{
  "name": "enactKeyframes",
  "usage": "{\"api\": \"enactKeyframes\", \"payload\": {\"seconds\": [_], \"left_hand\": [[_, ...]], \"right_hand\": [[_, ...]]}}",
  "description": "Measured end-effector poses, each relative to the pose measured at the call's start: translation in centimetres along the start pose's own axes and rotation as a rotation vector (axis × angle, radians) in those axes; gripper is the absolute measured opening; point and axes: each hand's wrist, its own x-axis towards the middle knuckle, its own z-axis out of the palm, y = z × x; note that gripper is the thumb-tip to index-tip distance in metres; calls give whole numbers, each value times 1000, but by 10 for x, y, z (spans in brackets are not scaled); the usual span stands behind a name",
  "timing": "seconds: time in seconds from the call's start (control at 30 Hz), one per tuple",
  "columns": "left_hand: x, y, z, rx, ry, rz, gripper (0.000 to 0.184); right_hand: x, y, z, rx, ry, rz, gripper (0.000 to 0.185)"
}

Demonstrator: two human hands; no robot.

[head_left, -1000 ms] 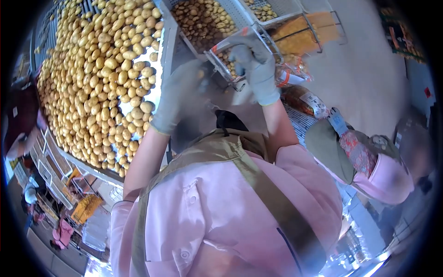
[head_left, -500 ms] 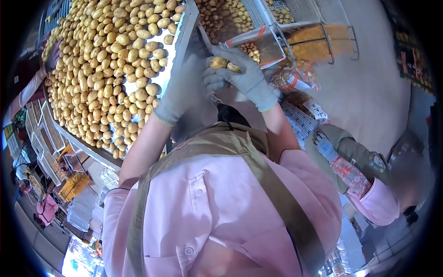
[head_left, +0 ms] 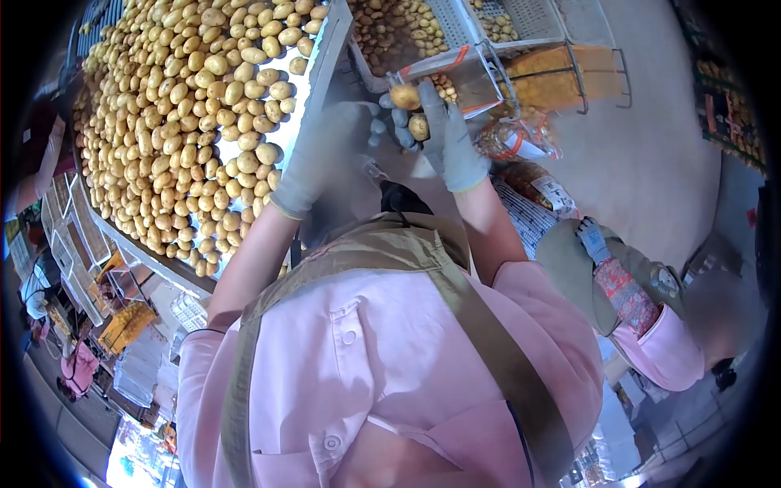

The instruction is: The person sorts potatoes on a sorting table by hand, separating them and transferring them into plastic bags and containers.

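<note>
Both hands wear grey gloves and are close together beside the metal edge of a sorting table [head_left: 325, 53]. My right hand [head_left: 457, 150] is curled round two potatoes: an upper potato [head_left: 404, 97] and a smaller lower potato [head_left: 418, 127]. Darker gloved fingertips show against them. My left hand [head_left: 321, 159] is just to the left, beside the table's rim; motion smears its fingers, and I cannot make out whether it holds anything. Many loose yellow potatoes [head_left: 171, 122] cover the table on the left.
Plastic crates [head_left: 423, 69] with potatoes stand ahead on the right, near an orange crate [head_left: 553, 73]. Filled net bags [head_left: 517, 138] lie on the floor. A co-worker's gloved hand [head_left: 594, 240] rests at the right. Another person's sleeve [head_left: 49, 154] reaches in at the far left.
My right hand has turned, its fingers now pointing more upward, and the two potatoes have shifted right. My left hand stays near the table edge, still blurred. The co-worker's hand at right moved slightly.
</note>
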Motion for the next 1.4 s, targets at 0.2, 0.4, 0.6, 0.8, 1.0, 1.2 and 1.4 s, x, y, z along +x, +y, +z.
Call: {"api": "enactKeyframes", "payload": {"seconds": [0.2,0.4,0.6,0.8,1.0,1.2,1.4], "left_hand": [[8,-5,22,508,141,403,41],[13,-35,5,561,159,257,32],[-13,-52,-36,434,319,226,22],[-10,-64,-41,564,304,201,38],[27,-34,23,589,94,308,50],[59,-62,11,761,-27,219,57],[24,-67,4,471,129,-20,42]], "right_hand": [[-3,6,23,72,215,122,42],[-15,43,27,137,152,229,42],[-29,77,-5,-221,-182,301,40],[-28,78,-26,-263,-96,446,35],[-17,109,-21,-625,-36,10,26],[-25,117,-38,-251,125,382,23],[-31,78,-61,-580,128,-281,47]]}}
